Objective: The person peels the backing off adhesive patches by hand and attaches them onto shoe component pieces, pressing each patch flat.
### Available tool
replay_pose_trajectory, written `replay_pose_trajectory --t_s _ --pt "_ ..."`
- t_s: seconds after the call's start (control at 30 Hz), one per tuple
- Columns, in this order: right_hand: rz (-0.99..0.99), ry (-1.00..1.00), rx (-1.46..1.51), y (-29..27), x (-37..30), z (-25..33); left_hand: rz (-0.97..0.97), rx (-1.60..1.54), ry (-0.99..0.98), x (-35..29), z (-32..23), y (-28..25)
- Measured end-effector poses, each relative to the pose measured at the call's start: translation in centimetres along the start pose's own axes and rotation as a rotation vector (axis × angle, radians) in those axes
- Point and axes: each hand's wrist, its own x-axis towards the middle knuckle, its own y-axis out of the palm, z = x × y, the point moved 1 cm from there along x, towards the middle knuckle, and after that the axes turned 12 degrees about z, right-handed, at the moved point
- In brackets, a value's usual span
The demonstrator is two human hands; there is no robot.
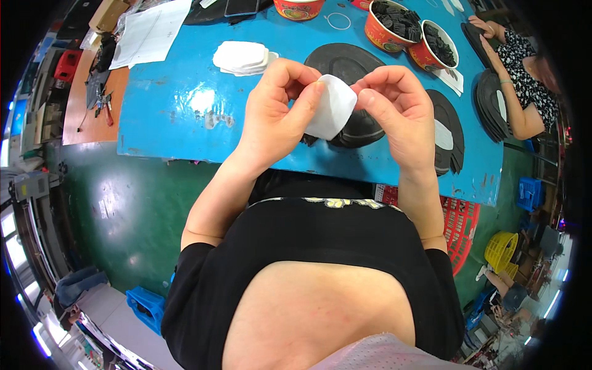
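A thin white rounded patch [333, 110] is up in front of me, above the table's near edge. My left hand [285, 105] pinches its left side between thumb and forefinger. At its right corner, the thumb and forefinger of my right hand [399, 106] are closed on the edge. Below and behind the patch lie black sole-shaped pieces [345, 58], partly hidden by it and my fingers. A small stack of similar white patches [242, 57] lies on the table beyond my left hand.
The blue table [163, 117] carries paper bowls [383, 38] of small black pieces. More black sole-shaped pieces [455, 126] lie to the right, one with a white patch. A co-worker's hands [487, 37] rest on black pieces. Below stands a red basket [459, 228].
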Motion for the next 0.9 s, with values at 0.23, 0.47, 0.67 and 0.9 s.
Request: replay_pose_trajectory --t_s 0.23,0.47,0.67,0.9 --pt "-0.088 0.088 -0.108 0.0 -0.8 -0.5 0.008 0.056 -0.041 -0.2 0.5 0.8" --pt "-0.162 -0.109 0.032 1.6 -0.9 -1.0 0.011 0.372 0.276 -1.2 0.8 2.9" --pt "-0.142 -0.040 0.158 1.8 -0.9 -1.8 0.022 0.164 0.220 -1.2 1.6 2.6" --pt "-0.095 -0.101 0.038 1.5 -1.1 -2.6 -0.056 0.052 0.102 -0.9 1.5 2.7"
